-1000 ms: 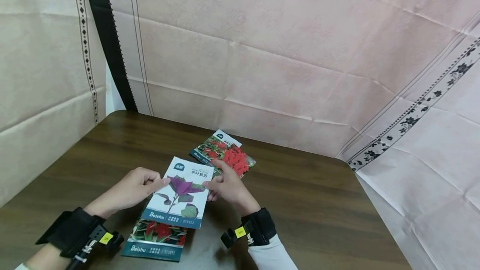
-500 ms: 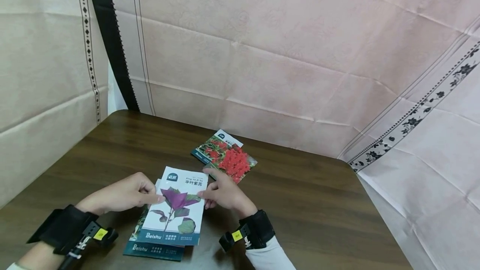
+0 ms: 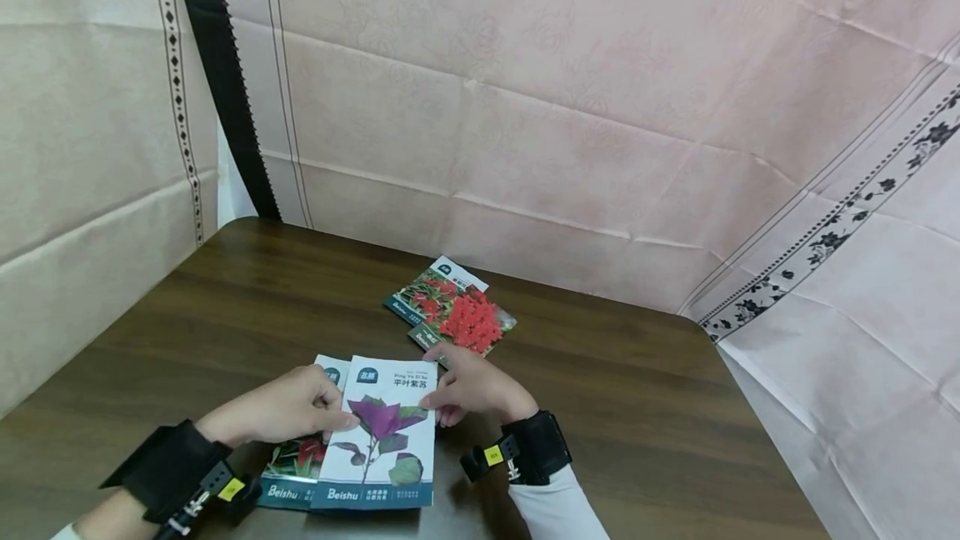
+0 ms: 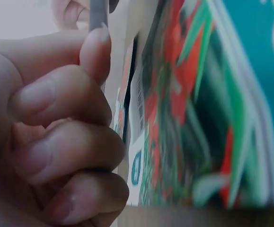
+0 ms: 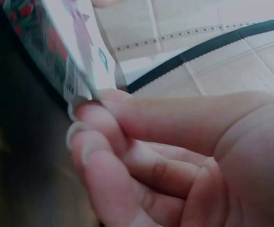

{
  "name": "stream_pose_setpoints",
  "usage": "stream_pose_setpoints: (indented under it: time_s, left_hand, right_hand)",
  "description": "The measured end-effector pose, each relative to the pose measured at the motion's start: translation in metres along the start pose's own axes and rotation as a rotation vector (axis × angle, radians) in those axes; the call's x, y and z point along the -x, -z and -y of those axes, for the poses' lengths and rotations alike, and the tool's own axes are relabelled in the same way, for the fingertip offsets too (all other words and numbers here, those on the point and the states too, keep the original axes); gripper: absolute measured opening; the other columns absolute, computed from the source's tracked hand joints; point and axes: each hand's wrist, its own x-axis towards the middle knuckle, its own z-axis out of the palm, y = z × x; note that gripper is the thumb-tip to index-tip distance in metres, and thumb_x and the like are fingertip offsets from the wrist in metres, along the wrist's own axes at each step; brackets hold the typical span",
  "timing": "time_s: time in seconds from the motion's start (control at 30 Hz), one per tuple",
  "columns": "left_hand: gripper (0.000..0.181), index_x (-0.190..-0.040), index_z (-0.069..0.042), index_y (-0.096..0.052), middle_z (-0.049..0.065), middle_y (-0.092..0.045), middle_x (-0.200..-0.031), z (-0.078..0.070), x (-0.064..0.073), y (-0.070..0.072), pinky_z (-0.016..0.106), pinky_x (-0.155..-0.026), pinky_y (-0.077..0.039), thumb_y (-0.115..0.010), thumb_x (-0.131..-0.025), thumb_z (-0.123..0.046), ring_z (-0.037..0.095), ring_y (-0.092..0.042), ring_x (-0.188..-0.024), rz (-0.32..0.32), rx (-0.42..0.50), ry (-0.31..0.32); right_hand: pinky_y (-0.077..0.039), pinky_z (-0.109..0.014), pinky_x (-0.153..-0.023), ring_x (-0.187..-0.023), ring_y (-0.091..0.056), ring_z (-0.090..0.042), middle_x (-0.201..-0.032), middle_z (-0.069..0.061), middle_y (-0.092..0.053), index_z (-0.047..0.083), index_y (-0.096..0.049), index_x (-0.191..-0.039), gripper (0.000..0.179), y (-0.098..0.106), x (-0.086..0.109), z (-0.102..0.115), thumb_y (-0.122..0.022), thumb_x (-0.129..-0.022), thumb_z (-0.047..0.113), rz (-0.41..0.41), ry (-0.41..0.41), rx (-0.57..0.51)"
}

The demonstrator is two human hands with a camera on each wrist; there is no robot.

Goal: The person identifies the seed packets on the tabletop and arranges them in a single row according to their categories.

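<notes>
A white seed packet [image 3: 390, 440] with a purple leaf picture and a teal "Beishu" band is held between both hands. My left hand [image 3: 281, 408] pinches its left edge between thumb and curled fingers; in the left wrist view the packet's thin edge [image 4: 98, 14] shows at the fingertips. On the opposite edge, my right hand [image 3: 480, 386] pinches with thumb and fingers, the index finger near the upper corner. Beneath it, a red-flower seed packet [image 3: 288, 461] lies on the table, its right part covered. The red-flower print [image 4: 174, 94] fills much of the left wrist view.
Farther back on the brown wooden table [image 3: 600, 407], red-flower packets [image 3: 471, 319] lie overlapping at an angle. A pale patterned cloth [image 3: 525, 107] hangs behind the table's far edge. Both wrists wear black camera straps [image 3: 534, 447].
The purple-leaf packet came down toward the table's near side over the red-flower packet, then shifted right, uncovering that packet's left part. Both hands moved with it and kept their pinch.
</notes>
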Motion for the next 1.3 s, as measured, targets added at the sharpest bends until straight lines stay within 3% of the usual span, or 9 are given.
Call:
stream_pose_setpoints:
  time_s: [0.1, 0.4, 0.8, 1.1, 1.3]
  left_hand:
    - [0.048, -0.053, -0.009, -0.044, -0.010, -0.030, -0.048, -0.005, -0.004, -0.008, 0.024, -0.054, -0.039, -0.061, -0.086, -0.040, 0.007, -0.033, -0.042, -0.010, -0.018, -0.017]
    - [0.045, -0.052, -0.014, -0.047, -0.007, -0.036, -0.049, -0.015, -0.009, -0.017, 0.025, -0.051, -0.036, -0.063, -0.083, -0.043, 0.011, -0.043, -0.045, -0.053, -0.122, 0.057]
    - [0.044, -0.054, -0.017, -0.046, -0.007, -0.036, -0.049, -0.014, -0.014, -0.022, 0.025, -0.049, -0.033, -0.064, -0.081, -0.046, 0.012, -0.043, -0.045, -0.073, -0.178, 0.117]
    - [0.044, -0.054, -0.015, -0.048, -0.005, -0.037, -0.048, -0.008, -0.018, -0.023, 0.026, -0.049, -0.035, -0.064, -0.082, -0.045, 0.015, -0.044, -0.043, -0.042, -0.141, 0.119]
    - [0.045, -0.053, -0.015, -0.048, -0.005, -0.036, -0.047, -0.003, -0.020, -0.023, 0.025, -0.049, -0.034, -0.064, -0.082, -0.045, 0.013, -0.042, -0.042, -0.029, -0.133, 0.116]
  right_hand:
    - [-0.053, -0.033, -0.054, -0.056, -0.060, -0.023, -0.070, -0.014, -0.063, 0.012, -0.044, -0.125, 0.053, 0.005, 0.003, 0.000, -0.071, -0.080, 0.015, 0.006, -0.035, 0.007]
    - [-0.051, -0.028, -0.050, -0.054, -0.060, -0.022, -0.068, -0.013, -0.063, 0.009, -0.046, -0.120, 0.049, 0.005, 0.004, -0.003, -0.072, -0.078, 0.012, 0.029, -0.124, 0.046]
    - [-0.051, -0.030, -0.050, -0.055, -0.061, -0.023, -0.070, -0.014, -0.063, 0.009, -0.046, -0.119, 0.051, 0.001, 0.003, -0.002, -0.073, -0.076, 0.009, -0.037, -0.180, 0.118]
    - [-0.051, -0.030, -0.050, -0.055, -0.059, -0.022, -0.072, -0.013, -0.060, 0.011, -0.033, -0.143, 0.078, -0.006, 0.002, -0.003, -0.073, -0.075, 0.006, -0.060, -0.204, 0.140]
    - [-0.052, -0.031, -0.050, -0.055, -0.059, -0.023, -0.071, -0.013, -0.060, 0.013, -0.033, -0.144, 0.081, -0.008, 0.001, -0.006, -0.073, -0.075, 0.006, -0.059, -0.211, 0.140]
